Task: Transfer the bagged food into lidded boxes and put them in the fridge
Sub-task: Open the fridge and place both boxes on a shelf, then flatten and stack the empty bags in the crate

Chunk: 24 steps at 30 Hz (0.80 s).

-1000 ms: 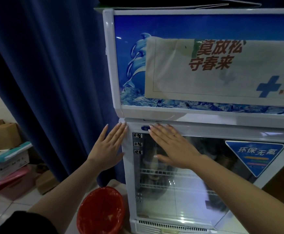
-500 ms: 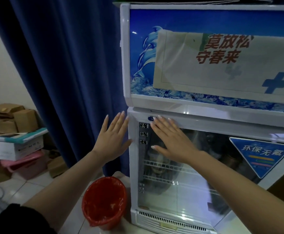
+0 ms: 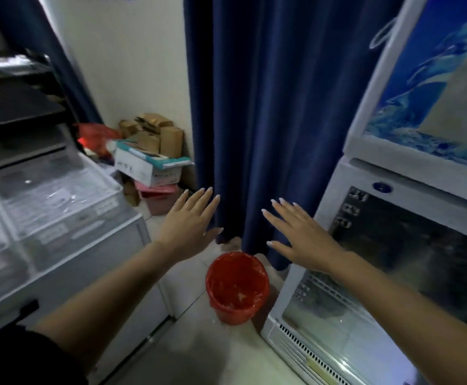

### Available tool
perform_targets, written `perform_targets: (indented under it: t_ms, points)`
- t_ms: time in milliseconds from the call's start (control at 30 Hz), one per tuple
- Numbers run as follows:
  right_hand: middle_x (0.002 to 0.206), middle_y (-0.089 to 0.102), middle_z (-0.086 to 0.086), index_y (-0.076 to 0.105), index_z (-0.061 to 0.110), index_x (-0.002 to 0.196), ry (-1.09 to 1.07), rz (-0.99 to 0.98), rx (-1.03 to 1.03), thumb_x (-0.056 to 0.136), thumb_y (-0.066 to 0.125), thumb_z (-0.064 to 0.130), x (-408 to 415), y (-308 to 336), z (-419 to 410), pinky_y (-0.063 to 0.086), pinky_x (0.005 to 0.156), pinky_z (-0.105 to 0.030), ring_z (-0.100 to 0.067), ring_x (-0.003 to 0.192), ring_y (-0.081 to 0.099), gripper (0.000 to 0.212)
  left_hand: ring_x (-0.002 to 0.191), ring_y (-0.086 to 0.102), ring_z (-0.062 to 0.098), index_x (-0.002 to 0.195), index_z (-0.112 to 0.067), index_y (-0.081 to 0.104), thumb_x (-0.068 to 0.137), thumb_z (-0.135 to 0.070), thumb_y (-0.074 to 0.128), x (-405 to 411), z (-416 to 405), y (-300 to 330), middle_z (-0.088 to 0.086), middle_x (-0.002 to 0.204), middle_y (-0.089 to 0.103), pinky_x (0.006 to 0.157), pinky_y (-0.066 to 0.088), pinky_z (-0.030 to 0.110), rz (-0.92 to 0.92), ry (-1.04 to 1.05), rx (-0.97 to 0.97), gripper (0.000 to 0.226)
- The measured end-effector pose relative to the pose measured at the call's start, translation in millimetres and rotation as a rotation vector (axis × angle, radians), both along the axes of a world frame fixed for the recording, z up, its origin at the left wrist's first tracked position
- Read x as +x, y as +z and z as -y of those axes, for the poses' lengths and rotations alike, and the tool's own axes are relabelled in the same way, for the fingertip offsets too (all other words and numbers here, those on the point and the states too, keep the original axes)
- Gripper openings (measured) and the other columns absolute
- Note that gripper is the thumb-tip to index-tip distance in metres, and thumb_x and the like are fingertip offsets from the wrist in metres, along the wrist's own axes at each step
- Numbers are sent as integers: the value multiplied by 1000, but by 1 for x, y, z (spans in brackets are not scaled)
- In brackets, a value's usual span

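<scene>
The white glass-door fridge (image 3: 410,245) stands at the right with its door closed, under a blue dolphin panel. My left hand (image 3: 190,220) hovers in the air with straight spread fingers, left of the fridge and in front of the blue curtain. My right hand (image 3: 299,232) is also flat with spread fingers, just off the fridge's left edge and touching nothing. Both hands are empty. No bagged food or lidded box shows in this view.
A red bucket (image 3: 237,287) sits on the floor between my arms. The blue curtain (image 3: 268,107) hangs behind it. A white chest freezer with a clear lid (image 3: 48,218) stands at the left. Cardboard boxes (image 3: 154,140) and a pink bin (image 3: 160,198) pile in the corner.
My right hand has come off the fridge door and both hands have drawn back into the air. My view has swung left, bringing the chest freezer and corner boxes into sight.
</scene>
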State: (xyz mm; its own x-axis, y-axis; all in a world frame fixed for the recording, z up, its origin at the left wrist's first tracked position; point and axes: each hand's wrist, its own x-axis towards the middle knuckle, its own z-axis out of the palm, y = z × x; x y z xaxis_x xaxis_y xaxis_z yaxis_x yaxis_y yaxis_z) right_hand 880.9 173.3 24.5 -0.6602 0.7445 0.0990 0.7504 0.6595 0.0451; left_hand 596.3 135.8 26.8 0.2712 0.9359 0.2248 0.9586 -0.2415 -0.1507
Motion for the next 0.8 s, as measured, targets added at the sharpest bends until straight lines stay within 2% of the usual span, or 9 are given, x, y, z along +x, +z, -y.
perform_targets:
  t_ms: [233,367,467,633,733,800]
  points:
    - [163,-5,-2,2,30,154,209,-38,-70,98,34,56,-144,-6,7,-5,121,-32,-14,148,-15,70,150,5,22,154,-20,12,91,-65,12,-126,75,-5,6,162,10,120,-3,42,-45,162,-61,78]
    - [164,-2,-2,6,29,155,308,-53,-83,98,38,54,-240,-5,16,-7,120,-29,-14,149,-10,69,150,6,26,155,-17,10,96,-61,20,-207,115,-4,9,162,10,122,-2,44,-74,240,-65,74]
    - [164,2,-2,6,29,155,365,-39,-73,98,38,55,-303,-5,22,-3,121,-32,-15,150,-4,70,150,5,27,155,-16,11,97,-60,22,-258,135,-4,9,162,8,122,1,45,-68,283,-75,74]
    - [164,5,-2,7,32,155,425,-25,-104,97,40,55,-388,-6,26,-3,118,-30,-16,150,0,70,150,2,24,156,-17,9,98,-58,27,-336,153,-7,8,163,5,120,-5,41,-41,353,-79,73]
    - [164,1,0,4,33,155,430,-20,-152,98,40,54,-429,-4,22,2,120,-33,-14,150,-4,70,150,9,25,155,-17,14,97,-61,22,-372,161,-11,8,162,11,120,0,42,-17,396,-75,73]
    - [164,1,0,4,32,155,435,-16,-162,99,39,53,-451,-4,20,1,119,-32,-14,150,-4,69,149,13,25,155,-17,16,93,-64,11,-391,164,-13,8,161,16,120,3,42,15,416,-78,77]
